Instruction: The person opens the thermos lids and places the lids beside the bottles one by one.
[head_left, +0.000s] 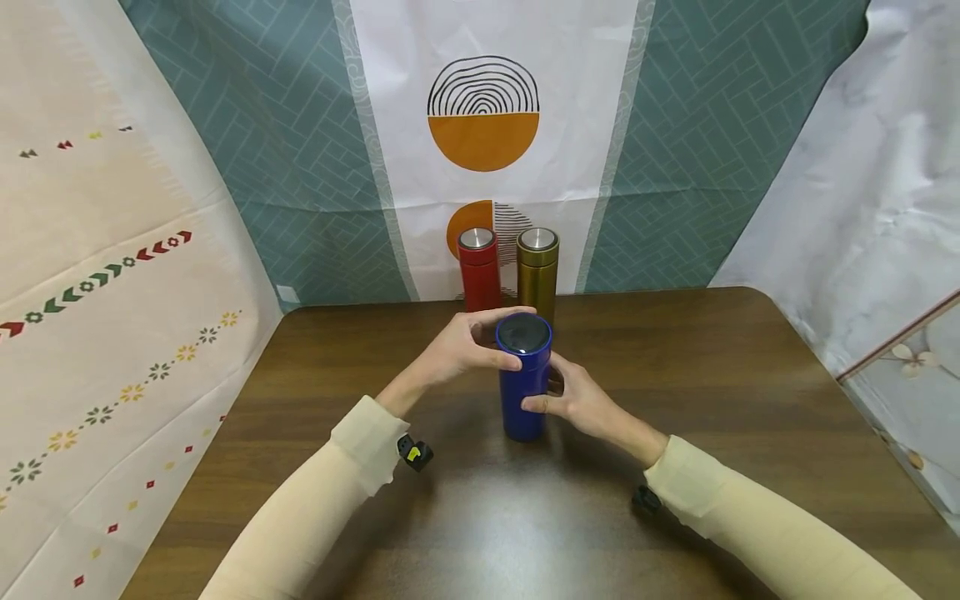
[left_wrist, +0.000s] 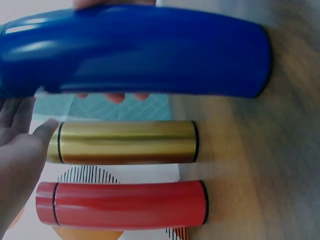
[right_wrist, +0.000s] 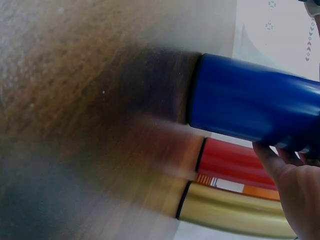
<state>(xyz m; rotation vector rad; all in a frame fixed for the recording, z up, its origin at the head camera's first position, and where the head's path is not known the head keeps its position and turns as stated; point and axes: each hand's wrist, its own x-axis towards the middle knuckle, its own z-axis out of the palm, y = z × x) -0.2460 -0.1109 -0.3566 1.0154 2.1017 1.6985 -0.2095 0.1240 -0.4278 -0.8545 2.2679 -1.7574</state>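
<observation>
A blue thermos bottle with a dark top is upright over the middle of the table, between both hands. My left hand grips it near the lid, thumb at the front and fingers reaching behind. Lower down, my right hand holds the body from the right side, its thumb across the front. In the right wrist view the base of the blue bottle is at the wood; whether it touches, I cannot tell. Behind stand a red thermos bottle and a gold thermos bottle, both with silver-topped lids.
The brown wooden table ends at a patterned curtain just behind the red and gold bottles. White printed cloth hangs on the left, and pale cloth on the right.
</observation>
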